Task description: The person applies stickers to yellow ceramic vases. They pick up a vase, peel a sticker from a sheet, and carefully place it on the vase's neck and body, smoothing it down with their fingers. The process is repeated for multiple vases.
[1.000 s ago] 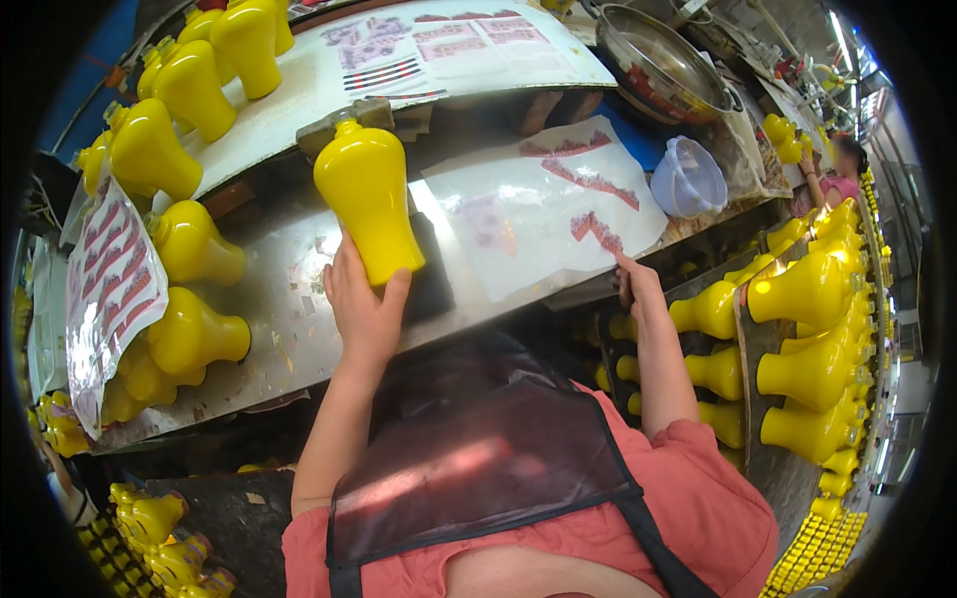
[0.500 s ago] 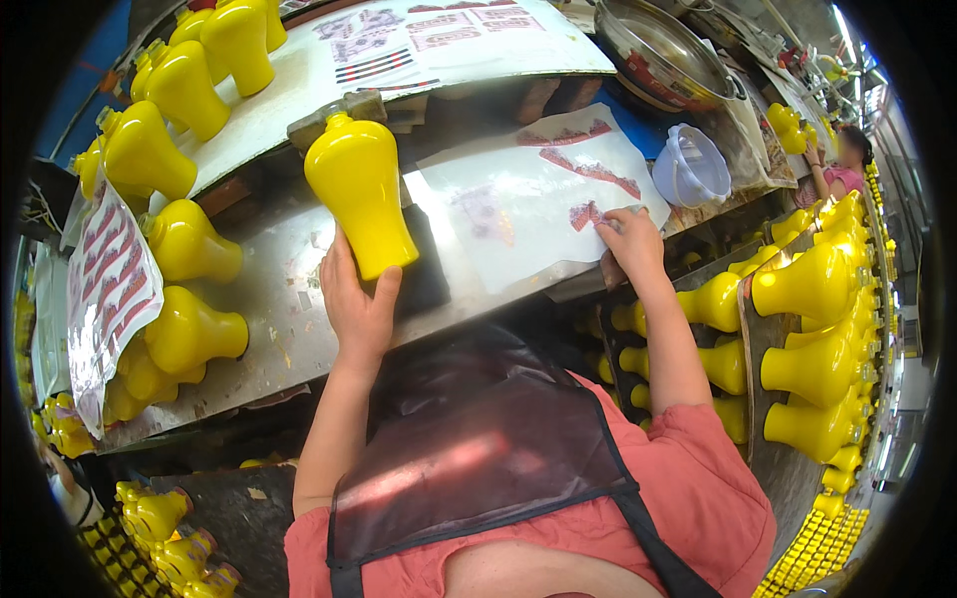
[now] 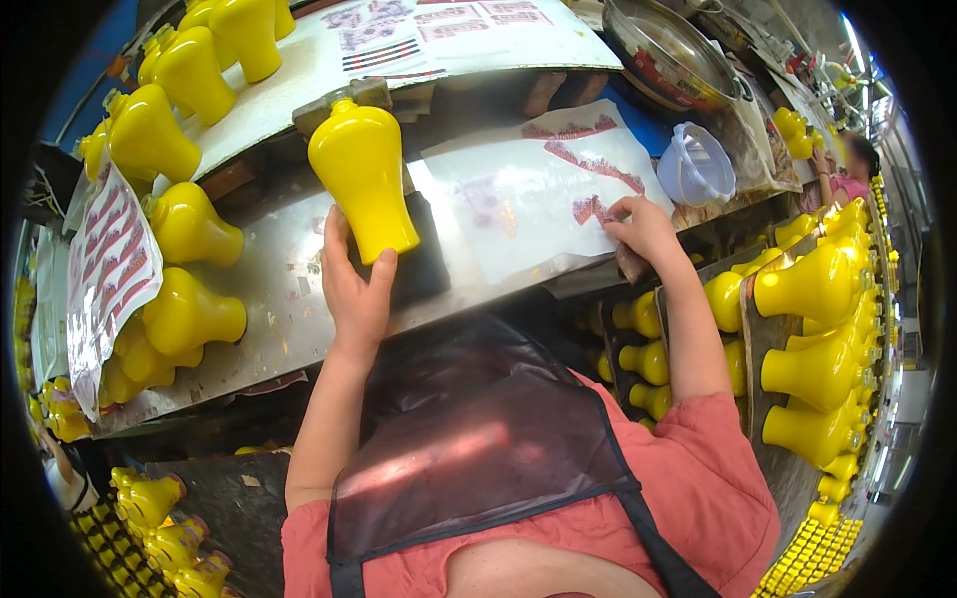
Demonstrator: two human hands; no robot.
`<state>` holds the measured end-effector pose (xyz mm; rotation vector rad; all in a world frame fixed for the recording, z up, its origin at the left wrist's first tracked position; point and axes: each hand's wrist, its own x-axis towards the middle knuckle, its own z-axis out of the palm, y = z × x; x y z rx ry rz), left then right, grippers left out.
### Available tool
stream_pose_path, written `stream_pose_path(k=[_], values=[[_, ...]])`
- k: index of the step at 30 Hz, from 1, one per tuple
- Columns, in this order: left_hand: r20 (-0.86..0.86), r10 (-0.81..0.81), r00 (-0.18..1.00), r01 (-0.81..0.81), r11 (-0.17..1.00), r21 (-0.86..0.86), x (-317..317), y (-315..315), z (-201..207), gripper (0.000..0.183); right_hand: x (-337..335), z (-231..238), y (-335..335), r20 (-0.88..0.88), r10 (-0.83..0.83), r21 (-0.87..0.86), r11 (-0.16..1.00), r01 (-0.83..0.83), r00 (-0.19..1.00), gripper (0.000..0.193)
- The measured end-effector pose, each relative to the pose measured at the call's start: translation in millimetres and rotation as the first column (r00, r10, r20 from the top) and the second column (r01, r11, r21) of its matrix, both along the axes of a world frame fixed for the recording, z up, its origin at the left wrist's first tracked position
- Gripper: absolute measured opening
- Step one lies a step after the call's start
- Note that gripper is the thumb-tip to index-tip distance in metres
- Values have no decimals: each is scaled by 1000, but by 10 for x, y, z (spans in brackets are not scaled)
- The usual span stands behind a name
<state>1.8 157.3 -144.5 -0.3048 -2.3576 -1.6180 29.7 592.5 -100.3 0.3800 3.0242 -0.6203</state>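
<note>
Left grip (image 3: 357, 299): clasping base of yellow vase (image 3: 361, 169) at table (image 3: 284, 261) | vase: left of right grip (image 3: 641, 227), neck pointing away | right: fingertips bunched at red strip (image 3: 590, 207), hold unclear

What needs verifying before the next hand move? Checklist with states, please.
1. Left hand on the yellow vase: ok, fingers and thumb at its narrow end.
2. Vase neck steadied by the block behind it: cannot tell, contact isn't clear.
3. Vase surface bare: ok on the visible side; the underside is hidden.
4. Right hand gripping the short red patterned piece: cannot tell; fingertips are at its edge.
5. Two other red strips on the white sheet: ok, separate from that piece.
6. Right hand clear of the pale bucket: ok, gap visible.
</note>
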Motion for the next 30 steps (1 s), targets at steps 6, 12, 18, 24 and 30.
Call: stream_pose_path(k=[6, 12, 18, 24, 30], values=[[-309, 108, 945, -159, 976, -146, 103, 35, 292, 61, -37, 107, 50, 133, -16, -282, 958, 54, 991, 21], [-293, -281, 914, 273, 960, -69, 283, 297, 751, 31, -123, 679, -253, 180, 251, -771, 637, -22, 951, 7], [84, -638, 766, 590, 749, 302, 135, 754, 885, 45, -102, 1498, -917, 201, 554, -868, 483, -115, 808, 8], [357, -857, 372, 513, 510, 691, 68, 770, 841, 46, -102, 1805, -1251, 201, 678, -847, 483, -222, 707, 9], [340, -882, 326, 409, 455, 791, 112, 484, 833, 19, -146, 1786, -1259, 214, 676, -834, 503, -229, 705, 9]])
